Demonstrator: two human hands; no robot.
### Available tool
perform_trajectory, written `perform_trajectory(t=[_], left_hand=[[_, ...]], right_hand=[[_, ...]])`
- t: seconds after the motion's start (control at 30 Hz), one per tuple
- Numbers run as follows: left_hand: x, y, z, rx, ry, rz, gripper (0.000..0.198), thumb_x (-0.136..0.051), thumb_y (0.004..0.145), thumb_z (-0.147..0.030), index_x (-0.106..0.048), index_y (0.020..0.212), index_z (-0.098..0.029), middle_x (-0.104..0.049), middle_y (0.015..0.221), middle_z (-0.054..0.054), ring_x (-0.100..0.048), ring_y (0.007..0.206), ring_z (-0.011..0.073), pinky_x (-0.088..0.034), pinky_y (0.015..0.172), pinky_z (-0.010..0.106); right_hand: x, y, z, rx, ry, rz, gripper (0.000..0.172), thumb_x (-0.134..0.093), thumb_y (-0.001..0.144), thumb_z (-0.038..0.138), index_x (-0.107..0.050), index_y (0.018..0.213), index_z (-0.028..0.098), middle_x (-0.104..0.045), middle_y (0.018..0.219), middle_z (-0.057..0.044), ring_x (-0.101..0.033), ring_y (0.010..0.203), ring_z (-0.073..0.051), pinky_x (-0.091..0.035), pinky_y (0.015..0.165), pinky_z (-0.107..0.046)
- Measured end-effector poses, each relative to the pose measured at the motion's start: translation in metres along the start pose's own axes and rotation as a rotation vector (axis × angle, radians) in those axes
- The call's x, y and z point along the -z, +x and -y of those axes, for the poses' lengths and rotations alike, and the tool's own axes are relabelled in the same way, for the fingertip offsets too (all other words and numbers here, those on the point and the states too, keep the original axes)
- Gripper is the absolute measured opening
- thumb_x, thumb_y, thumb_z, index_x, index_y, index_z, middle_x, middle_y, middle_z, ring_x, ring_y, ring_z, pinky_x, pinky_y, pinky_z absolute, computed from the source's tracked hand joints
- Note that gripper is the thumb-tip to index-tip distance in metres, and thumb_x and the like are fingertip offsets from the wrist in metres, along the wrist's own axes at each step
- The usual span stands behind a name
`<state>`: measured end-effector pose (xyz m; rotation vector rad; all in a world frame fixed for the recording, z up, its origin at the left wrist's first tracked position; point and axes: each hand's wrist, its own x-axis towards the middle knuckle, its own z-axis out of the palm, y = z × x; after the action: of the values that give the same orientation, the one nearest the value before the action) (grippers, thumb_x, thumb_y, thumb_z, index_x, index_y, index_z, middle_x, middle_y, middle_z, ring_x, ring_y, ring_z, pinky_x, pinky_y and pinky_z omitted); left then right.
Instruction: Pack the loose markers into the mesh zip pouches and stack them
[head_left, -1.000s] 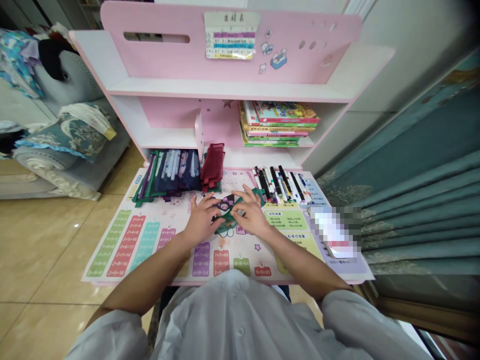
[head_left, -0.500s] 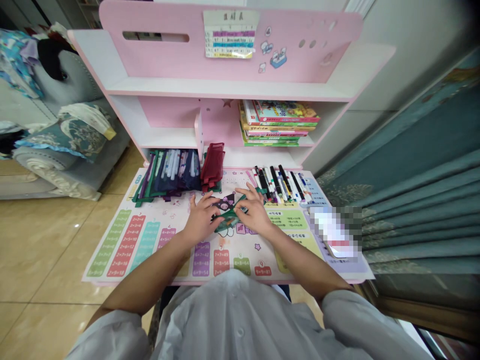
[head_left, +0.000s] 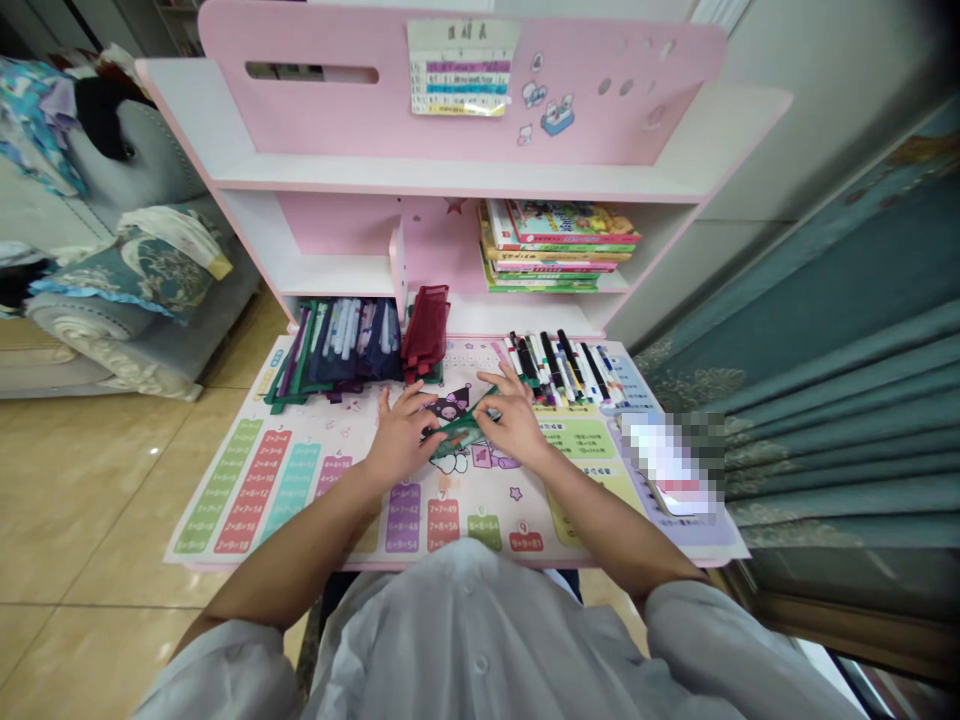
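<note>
A row of pens [head_left: 559,366] lies right of centre, a red pouch [head_left: 426,332] above my hands. My left hand [head_left: 399,440] and right hand [head_left: 516,428], palms down, pinch the green pouch [head_left: 456,435] at mid-frame on the mat [head_left: 300,470].

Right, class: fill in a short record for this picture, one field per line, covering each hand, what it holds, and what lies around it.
left hand: grips the left end of the green pouch
right hand: grips its right end
surface: desk mat printed with times tables
behind hands: row of markers, dark red pouch, navy pouches with pens
shelf: stack of books
</note>
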<state>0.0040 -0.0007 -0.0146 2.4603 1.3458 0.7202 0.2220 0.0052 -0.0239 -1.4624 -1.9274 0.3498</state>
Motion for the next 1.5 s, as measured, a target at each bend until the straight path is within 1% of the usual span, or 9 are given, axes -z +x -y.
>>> perform_trajectory(t=[0.2,0.37,0.57,0.73,0.93,1.33,1.5], left_hand=[[0.0,-0.001,0.002,0.002,0.0,-0.008,0.011,-0.066,0.081,-0.025,-0.063,0.072,-0.02,-0.066,0.125,0.008,-0.044,0.136,0.0341,-0.018,0.112,0.068],[0.001,0.0,0.0,0.017,-0.005,0.005,0.01,-0.066,0.08,-0.024,-0.063,0.071,-0.02,-0.067,0.125,0.008,-0.044,0.136,0.0347,-0.018,0.112,0.068],[0.003,0.001,-0.002,0.031,0.008,0.017,0.012,-0.066,0.08,-0.023,-0.06,0.07,-0.02,-0.067,0.126,0.007,-0.043,0.137,0.0328,-0.018,0.112,0.067],[0.001,0.0,0.0,0.026,0.004,0.019,0.012,-0.065,0.081,-0.024,-0.06,0.071,-0.021,-0.066,0.126,0.007,-0.043,0.137,0.0321,-0.017,0.112,0.066],[-0.002,0.0,0.001,0.027,0.003,0.025,0.011,-0.064,0.081,-0.024,-0.061,0.071,-0.021,-0.066,0.126,0.006,-0.044,0.137,0.0328,-0.018,0.112,0.066],[-0.005,0.0,0.003,0.034,-0.004,0.037,0.011,-0.064,0.082,-0.025,-0.059,0.073,-0.021,-0.066,0.126,0.007,-0.045,0.135,0.0324,-0.018,0.111,0.065],[-0.006,0.0,0.003,0.046,-0.008,0.052,0.011,-0.064,0.082,-0.026,-0.058,0.074,-0.021,-0.066,0.126,0.007,-0.046,0.134,0.0323,-0.019,0.111,0.066]], right_hand=[[-0.001,0.002,-0.006,-0.016,0.008,-0.043,0.014,-0.06,0.074,0.021,-0.064,0.06,0.02,-0.062,0.132,-0.008,-0.033,0.141,-0.04,-0.023,0.107,-0.067],[0.001,0.003,-0.005,-0.043,0.016,-0.023,0.015,-0.06,0.074,0.021,-0.064,0.06,0.021,-0.062,0.132,-0.008,-0.032,0.142,-0.039,-0.021,0.109,-0.065],[0.005,0.005,-0.007,-0.091,0.006,-0.022,0.014,-0.059,0.073,0.021,-0.063,0.06,0.02,-0.06,0.134,-0.008,-0.03,0.142,-0.039,-0.02,0.108,-0.066],[0.005,0.006,-0.009,-0.092,0.023,-0.036,0.015,-0.058,0.073,0.022,-0.062,0.058,0.021,-0.061,0.133,-0.008,-0.032,0.141,-0.039,-0.019,0.108,-0.067],[0.006,0.008,-0.012,-0.108,0.014,-0.039,0.014,-0.058,0.071,0.021,-0.061,0.057,0.02,-0.063,0.131,-0.008,-0.037,0.137,-0.04,-0.022,0.105,-0.069],[0.007,0.01,-0.018,-0.139,-0.005,-0.052,0.015,-0.059,0.073,0.021,-0.062,0.058,0.02,-0.063,0.132,-0.007,-0.037,0.138,-0.04,-0.02,0.105,-0.069],[0.007,0.009,-0.021,-0.124,0.002,-0.056,0.017,-0.058,0.074,0.023,-0.061,0.058,0.02,-0.062,0.132,-0.008,-0.038,0.137,-0.039,-0.02,0.106,-0.069]])
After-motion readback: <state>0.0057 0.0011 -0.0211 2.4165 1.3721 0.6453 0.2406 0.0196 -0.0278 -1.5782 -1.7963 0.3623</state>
